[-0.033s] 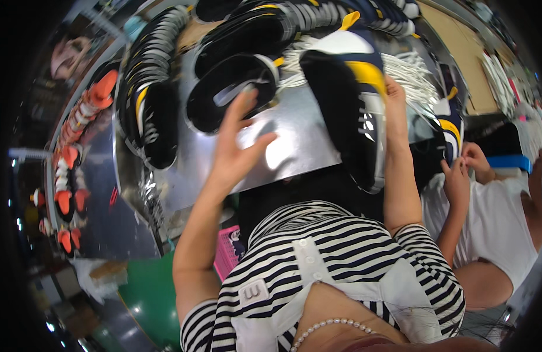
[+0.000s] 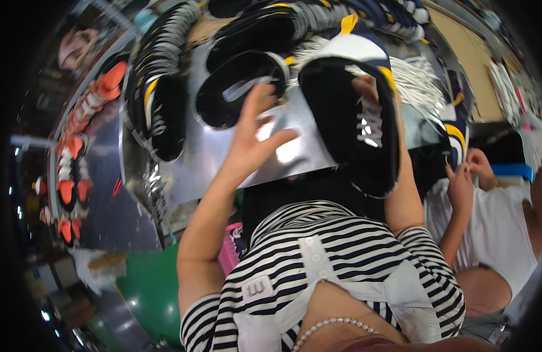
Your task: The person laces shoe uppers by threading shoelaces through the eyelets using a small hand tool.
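Observation:
A shoe upper (image 2: 329, 111) with a black inside, yellow heel tab, white and navy back and white lacing is raised above the metal table's front edge. My right hand (image 2: 365, 89) grips it from the right, its fingers showing through the opening; the rest of that hand is hidden behind it. My left hand (image 2: 253, 141) hovers with fingers and thumb spread, holding nothing. Just beyond it, another black shoe upper (image 2: 209, 105) lies on the table (image 2: 265, 167), with a pale strip (image 2: 241, 89) across it.
Nested shoe uppers (image 2: 168, 38) line the left; more uppers (image 2: 265, 32) lie behind. White laces (image 2: 417, 82) are heaped at back right. Orange and white shoe parts (image 2: 110, 79) stand far left. On the right, a co-worker's hands (image 2: 461, 179) hold a navy upper (image 2: 457, 132). A pink basket (image 2: 228, 249) sits below.
The held upper has turned so its black inside faces me more, and my right fingers now show through its opening. My left hand stays spread, shifted slightly right in view.

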A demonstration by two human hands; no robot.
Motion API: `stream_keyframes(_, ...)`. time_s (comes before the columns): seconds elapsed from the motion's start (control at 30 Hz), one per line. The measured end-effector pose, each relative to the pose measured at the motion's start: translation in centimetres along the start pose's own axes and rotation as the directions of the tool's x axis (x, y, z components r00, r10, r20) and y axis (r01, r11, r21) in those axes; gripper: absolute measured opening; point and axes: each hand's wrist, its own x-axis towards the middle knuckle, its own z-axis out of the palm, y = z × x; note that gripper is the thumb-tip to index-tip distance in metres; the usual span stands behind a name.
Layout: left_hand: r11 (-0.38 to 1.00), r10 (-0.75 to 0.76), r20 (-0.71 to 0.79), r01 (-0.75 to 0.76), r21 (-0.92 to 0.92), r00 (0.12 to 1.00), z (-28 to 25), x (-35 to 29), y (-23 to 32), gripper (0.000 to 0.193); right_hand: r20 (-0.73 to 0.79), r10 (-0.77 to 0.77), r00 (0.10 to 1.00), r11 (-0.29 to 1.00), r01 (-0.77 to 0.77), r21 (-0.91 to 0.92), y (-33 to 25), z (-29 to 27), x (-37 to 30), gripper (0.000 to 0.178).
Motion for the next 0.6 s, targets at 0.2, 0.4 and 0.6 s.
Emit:
stream_keyframes(0.2,0.763,0.188,-0.022,-0.132,0.633,0.982,-6.6,0.3,2.4,0.043,0.294,0.076,0.953,0.993,-0.044,-0.112,6.2,4.1,0.4,0.02)
stream_keyframes(0.4,-0.288,0.13,-0.062,0.098,0.953,0.99,-20.6,6.3,5.9,0.039,0.259,-0.496,0.829,0.429,0.493,-0.757,8.3,-1.1,8.2,0.019)
stream_keyframes(0.6,-0.836,0.127,0.412,-0.126,0.534,0.902,-26.8,12.2,1.4,0.046,0.548,-0.382,0.744,0.172,0.64,-0.749,8.3,0.5,12.9,0.023)
